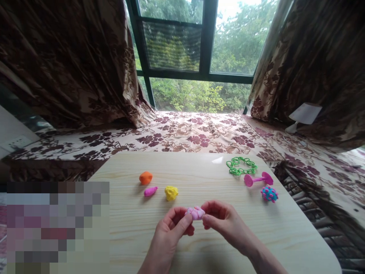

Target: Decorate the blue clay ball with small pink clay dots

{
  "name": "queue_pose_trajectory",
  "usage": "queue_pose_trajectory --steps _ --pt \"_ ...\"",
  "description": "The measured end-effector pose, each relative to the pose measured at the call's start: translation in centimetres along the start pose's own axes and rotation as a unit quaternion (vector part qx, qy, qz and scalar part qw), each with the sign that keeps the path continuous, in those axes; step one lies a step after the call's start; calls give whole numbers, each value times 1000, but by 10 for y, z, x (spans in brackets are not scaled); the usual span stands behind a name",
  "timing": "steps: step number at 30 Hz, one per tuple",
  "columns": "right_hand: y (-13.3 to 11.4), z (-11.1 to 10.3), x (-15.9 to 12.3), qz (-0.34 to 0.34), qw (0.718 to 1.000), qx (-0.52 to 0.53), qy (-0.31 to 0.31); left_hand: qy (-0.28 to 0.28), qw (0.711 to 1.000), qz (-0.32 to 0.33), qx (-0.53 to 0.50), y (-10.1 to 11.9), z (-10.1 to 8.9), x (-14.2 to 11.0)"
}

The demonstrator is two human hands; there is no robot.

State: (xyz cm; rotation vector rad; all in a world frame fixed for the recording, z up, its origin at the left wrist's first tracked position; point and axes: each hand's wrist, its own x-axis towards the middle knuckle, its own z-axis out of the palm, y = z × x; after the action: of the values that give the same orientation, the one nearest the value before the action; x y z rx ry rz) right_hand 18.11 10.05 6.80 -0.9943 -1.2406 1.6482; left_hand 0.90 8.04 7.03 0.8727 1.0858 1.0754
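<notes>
A lump of light pink modelling clay [195, 213] is held between my two hands, above the near part of the table. My left hand [174, 227] pinches its left end between thumb and fingers. At its right end, the thumb and fingers of my right hand [221, 217] close on it too. Just beyond my left hand lies a crumpled yellow clay lump [171, 193]. Farther left are a bright pink elongated clay piece [150, 191] and an orange rounded clay piece [145, 177].
On the table's [194, 167] right side are a green chain ring [242, 166], a magenta dumbbell shape [258, 179] and a blue ball with pink bumps [269, 194]. Behind is a flower-patterned window ledge [182, 133] with a white lamp [305, 114]. A blurred patch hides the lower left.
</notes>
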Motion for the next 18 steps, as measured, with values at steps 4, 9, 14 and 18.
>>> queue_pose_trajectory --steps 4,9,14,18 --pt "0 4 -3 -2 1000 25 -12 -78 994 -30 -76 2 -2 -2" --pt "2 15 -3 28 991 126 -36 -117 968 -94 -203 -1 -3 3" --pt "14 22 -1 -72 993 -27 91 -8 990 -56 -128 -12 -5 11" --pt "19 21 -3 -155 967 -163 119 -26 999 -21 -20 -10 -3 9"
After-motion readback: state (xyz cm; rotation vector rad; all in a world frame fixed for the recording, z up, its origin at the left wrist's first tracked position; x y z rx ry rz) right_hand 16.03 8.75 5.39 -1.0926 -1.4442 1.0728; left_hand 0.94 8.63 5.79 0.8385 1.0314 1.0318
